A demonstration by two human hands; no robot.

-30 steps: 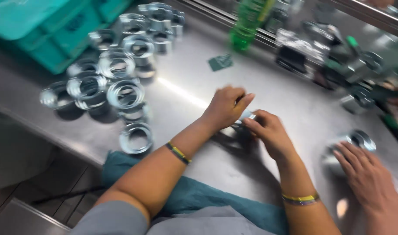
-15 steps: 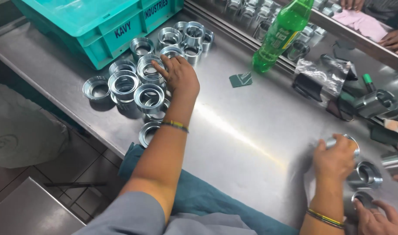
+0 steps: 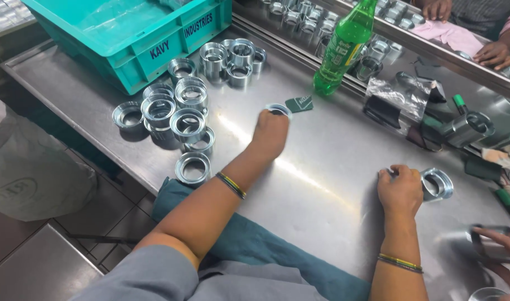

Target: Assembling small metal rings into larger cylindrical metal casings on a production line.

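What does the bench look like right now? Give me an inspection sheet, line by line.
Surface: steel table, shiny, bare in the middle.
Job's things: left hand holds a metal ring; right hand grips a second ring; ring pile at left.
Clutter: green bottle, teal crate, plastic bag.
Hands: both closed on rings.
Cables: nothing seen.
Surroundings: another person's hand at right, tiled floor.

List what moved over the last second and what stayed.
The left hand left the right hand, went to the ring pile, and now holds a metal ring over the table. The right hand moved right and holds another ring. The green bottle and crate stayed.
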